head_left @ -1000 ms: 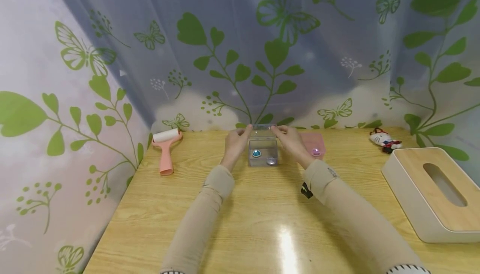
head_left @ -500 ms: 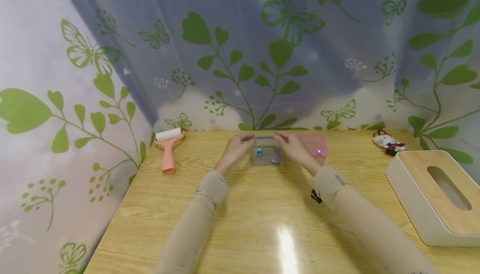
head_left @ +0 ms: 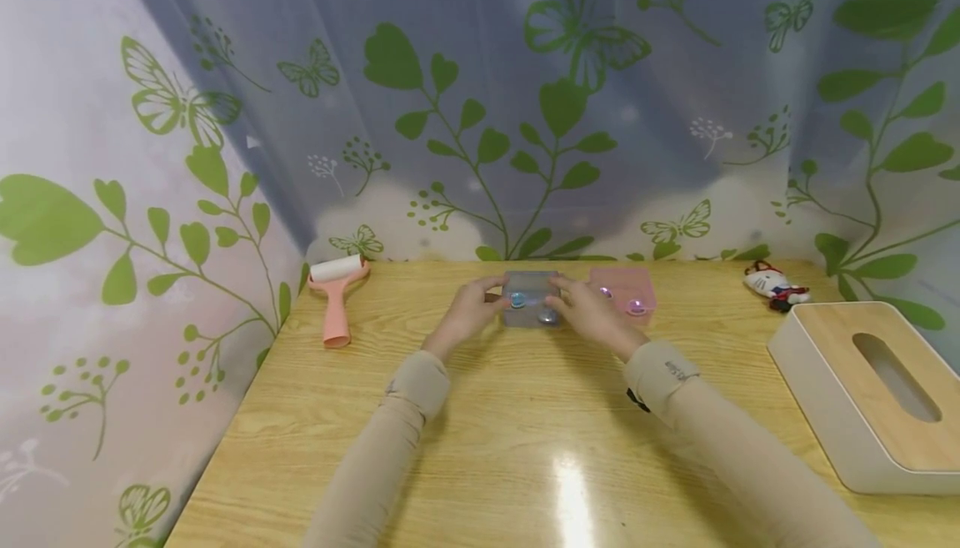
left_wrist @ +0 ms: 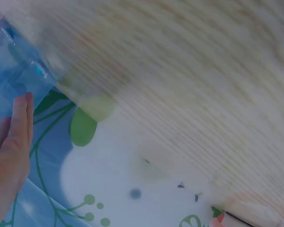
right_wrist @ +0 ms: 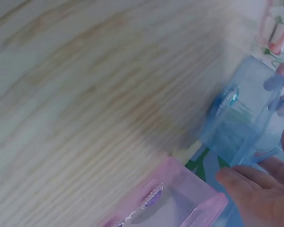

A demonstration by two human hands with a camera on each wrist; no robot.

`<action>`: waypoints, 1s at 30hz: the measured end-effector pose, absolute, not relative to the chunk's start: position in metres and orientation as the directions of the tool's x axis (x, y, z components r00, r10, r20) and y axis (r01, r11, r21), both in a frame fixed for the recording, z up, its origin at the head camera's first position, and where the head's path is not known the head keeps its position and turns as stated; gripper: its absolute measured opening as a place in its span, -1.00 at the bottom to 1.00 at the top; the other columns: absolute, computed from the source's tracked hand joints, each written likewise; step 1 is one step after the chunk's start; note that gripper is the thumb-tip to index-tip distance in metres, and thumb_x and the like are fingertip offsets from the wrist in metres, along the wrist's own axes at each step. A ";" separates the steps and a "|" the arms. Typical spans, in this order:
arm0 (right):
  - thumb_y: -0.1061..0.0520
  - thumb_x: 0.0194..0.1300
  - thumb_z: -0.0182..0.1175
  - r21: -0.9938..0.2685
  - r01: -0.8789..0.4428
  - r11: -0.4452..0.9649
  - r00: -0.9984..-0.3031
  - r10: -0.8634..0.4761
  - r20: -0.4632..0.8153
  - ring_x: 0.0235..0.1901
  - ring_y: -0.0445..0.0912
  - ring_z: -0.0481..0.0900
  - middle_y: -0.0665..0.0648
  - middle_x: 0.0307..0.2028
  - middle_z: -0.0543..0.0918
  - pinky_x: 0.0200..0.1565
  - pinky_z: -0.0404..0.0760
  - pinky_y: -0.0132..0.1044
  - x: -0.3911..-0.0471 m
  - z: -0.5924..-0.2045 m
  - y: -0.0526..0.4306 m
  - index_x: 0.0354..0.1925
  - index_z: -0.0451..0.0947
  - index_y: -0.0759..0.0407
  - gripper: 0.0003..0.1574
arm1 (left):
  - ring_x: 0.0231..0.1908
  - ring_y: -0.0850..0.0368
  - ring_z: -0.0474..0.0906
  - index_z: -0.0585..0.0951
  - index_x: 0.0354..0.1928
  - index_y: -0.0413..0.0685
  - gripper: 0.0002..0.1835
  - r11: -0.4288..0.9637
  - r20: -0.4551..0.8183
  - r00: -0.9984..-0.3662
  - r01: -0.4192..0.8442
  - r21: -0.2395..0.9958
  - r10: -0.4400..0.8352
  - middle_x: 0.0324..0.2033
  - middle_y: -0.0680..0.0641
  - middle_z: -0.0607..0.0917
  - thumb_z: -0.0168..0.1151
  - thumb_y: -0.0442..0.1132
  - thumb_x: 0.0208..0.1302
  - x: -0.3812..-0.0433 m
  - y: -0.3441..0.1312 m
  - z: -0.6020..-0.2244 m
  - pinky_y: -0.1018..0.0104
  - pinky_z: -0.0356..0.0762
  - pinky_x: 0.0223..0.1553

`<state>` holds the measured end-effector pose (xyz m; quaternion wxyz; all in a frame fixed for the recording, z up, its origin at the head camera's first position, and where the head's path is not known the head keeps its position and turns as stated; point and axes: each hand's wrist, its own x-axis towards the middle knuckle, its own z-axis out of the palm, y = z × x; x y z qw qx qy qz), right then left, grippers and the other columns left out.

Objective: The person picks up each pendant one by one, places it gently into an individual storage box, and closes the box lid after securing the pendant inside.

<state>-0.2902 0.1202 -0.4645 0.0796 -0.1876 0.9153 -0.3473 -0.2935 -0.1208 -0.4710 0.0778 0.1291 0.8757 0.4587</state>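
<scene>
A small see-through bluish box [head_left: 531, 288] with its lid down stands at the back middle of the table. Inside lie a blue gem [head_left: 517, 300] edged with tiny beads and a pale gem [head_left: 548, 315]. At the box's left side is my left hand [head_left: 474, 310], its fingers straight along the wall in the left wrist view. My right hand [head_left: 592, 312] is at the other side; in the right wrist view its fingers [right_wrist: 244, 182] stretch out beside the box, thumb apart. Right of it stands a see-through pink box [head_left: 643, 281] holding purple gems [head_left: 637, 307].
A pink-handled lint roller [head_left: 336, 302] lies at the back left. Toward the back right are a small white plush doll [head_left: 776, 285] and a white tissue box [head_left: 847, 414] with a wooden top. A leaf-printed curtain [head_left: 465, 98] hangs right behind the table.
The bluish box's lid was raised between my hands a second ago; it has come down and now lies over the box. Both hands have shifted from the lid's edge to the box's sides.
</scene>
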 end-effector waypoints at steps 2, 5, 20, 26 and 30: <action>0.04 0.65 0.08 -0.643 -0.318 0.696 -0.916 -0.400 0.019 -0.69 -0.18 0.35 0.48 0.15 0.68 -0.45 0.60 -0.28 -0.289 -0.468 0.118 0.56 0.25 0.32 -0.30 | 0.31 -0.23 0.62 0.43 0.50 -0.22 -0.44 0.555 0.009 -0.952 0.187 0.811 0.307 0.50 -0.24 0.46 0.24 -0.30 0.52 -0.294 -0.119 -0.474 -0.01 0.69 0.28; 0.11 0.61 0.14 -0.585 -0.351 0.731 -0.921 -0.383 0.073 -0.55 -0.10 0.58 0.56 0.46 0.38 -0.22 0.77 -0.18 -0.286 -0.474 0.112 0.50 0.33 0.35 -0.35 | 0.26 -0.26 0.65 0.45 0.46 -0.27 -0.45 0.579 0.037 -0.950 0.221 0.785 0.311 0.48 -0.30 0.47 0.27 -0.35 0.48 -0.293 -0.117 -0.477 0.05 0.72 0.23; 0.25 0.56 0.16 -0.527 -0.373 0.763 -0.926 -0.345 0.155 -0.54 0.01 0.68 0.65 0.49 0.25 -0.23 0.84 -0.05 -0.285 -0.479 0.103 0.39 0.39 0.33 -0.48 | 0.28 -0.23 0.64 0.50 0.42 -0.26 -0.49 0.692 0.077 -0.964 0.236 0.682 0.254 0.45 -0.31 0.49 0.26 -0.37 0.48 -0.292 -0.104 -0.482 0.05 0.68 0.30; 0.22 0.58 0.14 -0.566 -0.415 0.712 -0.906 -0.380 0.186 0.21 0.46 0.62 0.63 0.57 0.07 0.28 0.63 0.27 -0.277 -0.474 0.108 0.56 0.19 0.31 -0.28 | 0.57 -0.30 0.26 0.38 0.54 0.01 -0.37 0.763 0.092 -0.980 0.196 0.616 0.178 0.63 -0.25 0.22 0.30 -0.16 0.50 -0.277 -0.105 -0.469 -0.24 0.36 0.53; 0.17 0.62 0.11 -0.524 -0.453 0.721 -0.891 -0.381 0.245 0.53 0.52 0.19 0.62 0.58 0.05 0.47 0.32 0.39 -0.268 -0.467 0.123 0.57 0.16 0.38 -0.27 | 0.59 -0.27 0.23 0.37 0.54 0.02 -0.37 0.858 0.164 -0.964 0.261 0.442 0.209 0.62 -0.26 0.22 0.27 -0.08 0.52 -0.266 -0.101 -0.455 -0.18 0.30 0.57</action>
